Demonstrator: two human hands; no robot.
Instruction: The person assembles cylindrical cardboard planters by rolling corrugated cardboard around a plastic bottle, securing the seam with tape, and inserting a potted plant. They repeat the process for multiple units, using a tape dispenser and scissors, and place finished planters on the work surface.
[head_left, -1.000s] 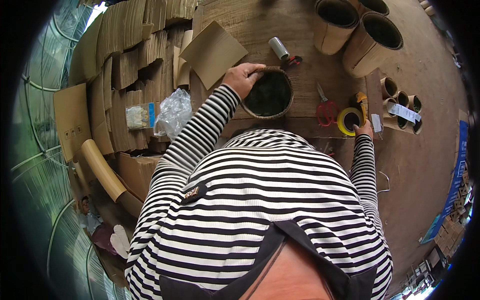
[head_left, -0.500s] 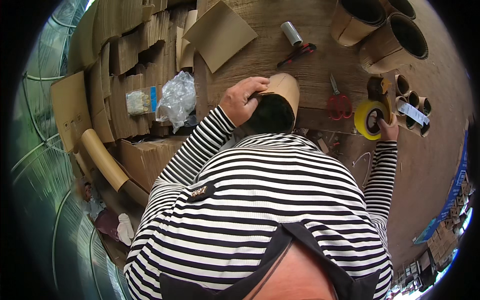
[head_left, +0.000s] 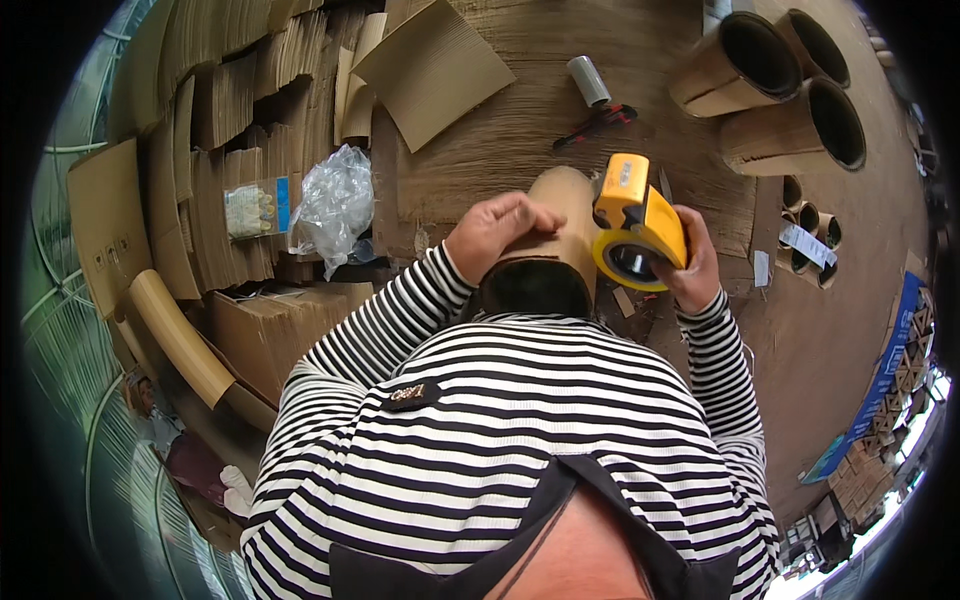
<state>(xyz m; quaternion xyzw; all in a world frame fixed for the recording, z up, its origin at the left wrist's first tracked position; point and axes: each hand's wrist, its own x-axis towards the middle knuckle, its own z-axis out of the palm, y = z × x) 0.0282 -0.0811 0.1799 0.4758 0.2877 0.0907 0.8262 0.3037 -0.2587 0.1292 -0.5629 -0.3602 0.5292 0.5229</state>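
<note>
A brown cardboard tube (head_left: 570, 232) lies in front of my chest, its dark open end toward me. My left hand (head_left: 503, 232) grips the tube's upper left side, fingers bent over the cardboard seam. Just right of the tube, my right hand (head_left: 699, 265) holds a yellow tape dispenser (head_left: 660, 228) with a roll of yellow-edged tape on it. The dispenser is close to the tube; whether it touches cannot be made out. Behind the dispenser, a pair of scissors (head_left: 665, 184) is mostly hidden.
A red and black utility knife (head_left: 598, 128) and a silver roll (head_left: 588, 82) lie beyond the tube. Larger tubes (head_left: 785, 135) stand at far right, smaller tubes (head_left: 825, 230) nearer. On the left are a cardboard sheet (head_left: 435, 75), stacked cardboard (head_left: 215, 180) and a crumpled plastic bag (head_left: 335, 205).
My right hand has brought the tape dispenser leftward from beside the small tubes to the cardboard tube. My left hand has stayed on the tube, its fingers further over the top.
</note>
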